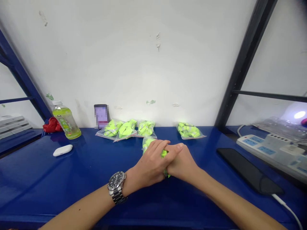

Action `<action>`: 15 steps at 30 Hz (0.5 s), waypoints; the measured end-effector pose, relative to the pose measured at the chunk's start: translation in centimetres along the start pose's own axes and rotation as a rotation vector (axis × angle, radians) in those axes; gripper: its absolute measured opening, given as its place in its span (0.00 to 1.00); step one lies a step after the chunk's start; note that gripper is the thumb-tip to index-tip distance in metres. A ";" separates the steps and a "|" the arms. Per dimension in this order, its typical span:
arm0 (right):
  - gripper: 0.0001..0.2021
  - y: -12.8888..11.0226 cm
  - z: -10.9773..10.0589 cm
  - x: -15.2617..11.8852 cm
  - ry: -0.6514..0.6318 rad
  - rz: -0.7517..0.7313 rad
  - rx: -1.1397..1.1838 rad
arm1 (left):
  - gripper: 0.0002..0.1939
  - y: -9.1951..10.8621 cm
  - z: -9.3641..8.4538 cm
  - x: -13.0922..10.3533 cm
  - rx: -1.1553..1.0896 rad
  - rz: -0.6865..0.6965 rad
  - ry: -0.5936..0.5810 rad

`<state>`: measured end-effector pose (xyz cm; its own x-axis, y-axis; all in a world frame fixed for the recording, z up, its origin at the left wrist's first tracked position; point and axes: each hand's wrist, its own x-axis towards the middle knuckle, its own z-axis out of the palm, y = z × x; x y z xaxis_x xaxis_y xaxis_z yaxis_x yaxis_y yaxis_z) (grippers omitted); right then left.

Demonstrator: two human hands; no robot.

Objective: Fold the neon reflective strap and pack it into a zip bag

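Observation:
My left hand (153,163), with a metal watch (116,182) on the wrist, closes around a neon-yellow folded reflective strap bundle (164,153). My right hand (181,162) is closed too and presses against the left over the same bundle. Most of it is hidden by my fingers; only small yellow bits show between and below them. Just behind my left hand, part of a clear bag with neon-yellow material (147,142) shows. Whether this belongs to the held bundle, I cannot tell.
Several zip bags of neon-yellow straps (127,129) lie by the wall, another bag (188,131) further right. Left are a drink bottle (67,121), white earbud case (62,150) and propped phone (101,116). Right are a black phone (249,171) and power strip (271,150) on the blue table (96,166).

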<state>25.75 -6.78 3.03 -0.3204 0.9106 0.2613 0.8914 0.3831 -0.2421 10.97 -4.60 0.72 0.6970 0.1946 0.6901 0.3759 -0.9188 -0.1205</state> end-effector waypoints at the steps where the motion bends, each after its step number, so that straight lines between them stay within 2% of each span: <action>1: 0.05 0.3 -0.5 -0.1 -0.019 -0.050 0.050 | 0.49 -0.4 0.1 0.0 -0.036 0.000 0.016; 3: 0.03 1.1 -1.4 -0.3 -0.087 -0.161 0.180 | 0.48 -1.3 0.2 -0.2 -0.090 0.013 0.030; 6: 0.08 2.2 -2.1 -0.6 -0.222 -0.309 0.339 | 0.45 -2.2 0.0 -0.5 -0.095 0.058 -0.021; 9: 0.18 3.1 -1.9 -0.6 -0.298 -0.333 0.329 | 0.44 -2.4 -0.2 -0.5 -0.113 0.074 -0.050; 12: 0.25 3.5 -1.3 -0.4 -0.249 -0.334 0.227 | 0.46 -2.4 -0.5 -0.4 -0.192 0.070 -0.019; 15: 0.21 3.5 -0.8 -0.3 -0.151 -0.371 0.074 | 0.47 -2.4 -0.7 -0.4 -0.239 0.066 -0.013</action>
<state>29.24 -5.79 2.81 -0.6644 0.7188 0.2049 0.6827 0.6952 -0.2251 9.38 -2.69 1.21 0.7238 0.1348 0.6767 0.1751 -0.9845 0.0088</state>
